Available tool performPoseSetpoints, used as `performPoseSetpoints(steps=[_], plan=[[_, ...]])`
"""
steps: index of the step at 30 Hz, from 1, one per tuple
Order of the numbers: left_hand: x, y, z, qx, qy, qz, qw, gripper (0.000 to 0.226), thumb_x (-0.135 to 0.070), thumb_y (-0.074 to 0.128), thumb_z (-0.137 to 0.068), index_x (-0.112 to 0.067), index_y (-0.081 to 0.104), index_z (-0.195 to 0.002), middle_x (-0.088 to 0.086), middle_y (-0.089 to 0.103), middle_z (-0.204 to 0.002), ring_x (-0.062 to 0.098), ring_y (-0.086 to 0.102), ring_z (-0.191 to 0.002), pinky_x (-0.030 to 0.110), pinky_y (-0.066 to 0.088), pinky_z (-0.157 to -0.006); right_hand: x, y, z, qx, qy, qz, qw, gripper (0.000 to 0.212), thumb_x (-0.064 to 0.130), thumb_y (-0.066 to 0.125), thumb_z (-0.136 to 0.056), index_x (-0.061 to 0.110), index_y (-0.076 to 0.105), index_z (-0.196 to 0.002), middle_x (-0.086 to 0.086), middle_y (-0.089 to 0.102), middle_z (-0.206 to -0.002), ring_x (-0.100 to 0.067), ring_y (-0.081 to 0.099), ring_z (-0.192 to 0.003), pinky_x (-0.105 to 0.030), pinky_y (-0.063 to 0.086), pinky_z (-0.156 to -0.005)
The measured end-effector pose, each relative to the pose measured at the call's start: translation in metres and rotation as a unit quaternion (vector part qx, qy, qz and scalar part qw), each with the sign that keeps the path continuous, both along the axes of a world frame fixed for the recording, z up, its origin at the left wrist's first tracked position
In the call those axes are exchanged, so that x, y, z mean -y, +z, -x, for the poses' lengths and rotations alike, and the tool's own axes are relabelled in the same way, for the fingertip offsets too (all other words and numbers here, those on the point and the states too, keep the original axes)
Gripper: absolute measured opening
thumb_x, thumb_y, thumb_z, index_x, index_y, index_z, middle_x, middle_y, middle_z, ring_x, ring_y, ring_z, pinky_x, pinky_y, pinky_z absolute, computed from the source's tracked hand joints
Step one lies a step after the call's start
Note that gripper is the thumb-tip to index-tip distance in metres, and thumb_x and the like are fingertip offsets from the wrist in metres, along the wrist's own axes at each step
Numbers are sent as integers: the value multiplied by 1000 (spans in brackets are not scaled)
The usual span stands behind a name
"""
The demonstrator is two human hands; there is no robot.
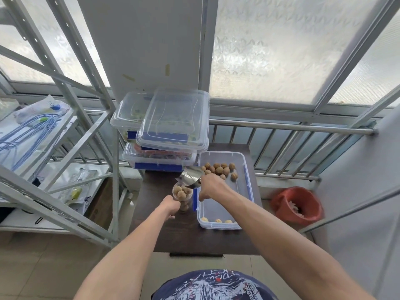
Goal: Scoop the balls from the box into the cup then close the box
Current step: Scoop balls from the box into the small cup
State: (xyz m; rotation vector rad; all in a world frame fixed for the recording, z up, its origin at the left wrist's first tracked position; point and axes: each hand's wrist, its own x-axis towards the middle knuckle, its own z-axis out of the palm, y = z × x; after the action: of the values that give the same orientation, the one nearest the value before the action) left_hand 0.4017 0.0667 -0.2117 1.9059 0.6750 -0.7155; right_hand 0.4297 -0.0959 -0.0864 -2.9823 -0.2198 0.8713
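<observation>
An open clear box (pixel 249 187) with blue clips sits on the dark table (pixel 173 234). Brown walnut-like balls (pixel 219 169) lie clustered at its far end, and three more rest at the near wall (pixel 217 220). My right hand (pixel 211 186) grips a metal scoop (pixel 191 177), tilted over a clear cup (pixel 183 197). The cup holds several balls. My left hand (pixel 172 207) is wrapped around the cup's near side. The box's clear lid (pixel 175 120) leans on stacked containers behind.
Stacked clear containers (pixel 155 156) stand at the table's far left. A metal shelf rack (pixel 65 148) with bags is on the left. A red bucket (pixel 296 204) sits on the floor to the right. A railing (pixel 292 126) and windows are beyond.
</observation>
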Motion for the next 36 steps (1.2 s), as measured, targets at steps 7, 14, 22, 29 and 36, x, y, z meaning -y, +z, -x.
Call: performPoseSetpoints(steps=[7,14,22,29,36], plan=[[5,7,1,4,3,-6,1000,40,-2,45,-89,-5,48,-129,22,56,-136,35,57,-126,37,54,-77,4,-29,18,9,9,-4,1000,40,26,85,-75,10,69,-108,-11,71,-109,-29,68,-97,-35,55,-70],[2,6,4,-2,-1,-12,1000,45,-3,44,-88,-6,48,-133,22,56,-136,35,57,-125,39,56,-80,19,-27,20,77,-50,-61,994,24,26,78,-74,13,60,-82,-5,65,-84,-24,62,-72,-32,50,-57],[10,13,6,-45,-73,-58,995,43,-2,43,-86,-7,46,-129,18,58,-120,27,62,-104,38,61,-73,25,-57,39,53,-26,-60,996,26,25,79,-74,10,66,-90,-6,65,-84,-25,66,-75,-37,61,-66],[28,11,5,-86,-150,-58,983,43,4,36,-88,-2,47,-129,14,64,-122,21,61,-88,34,55,-63,77,-62,31,28,-226,-151,962,33,37,76,-81,14,56,-94,-6,61,-90,-22,59,-74,-29,46,-58],[55,6,-4,-75,-134,-52,987,34,-7,35,-95,-9,44,-127,9,62,-107,19,57,-80,34,54,-73,139,-111,46,-113,-399,-218,884,41,39,71,-81,7,64,-106,-10,61,-89,-24,56,-64,-24,40,-48]])
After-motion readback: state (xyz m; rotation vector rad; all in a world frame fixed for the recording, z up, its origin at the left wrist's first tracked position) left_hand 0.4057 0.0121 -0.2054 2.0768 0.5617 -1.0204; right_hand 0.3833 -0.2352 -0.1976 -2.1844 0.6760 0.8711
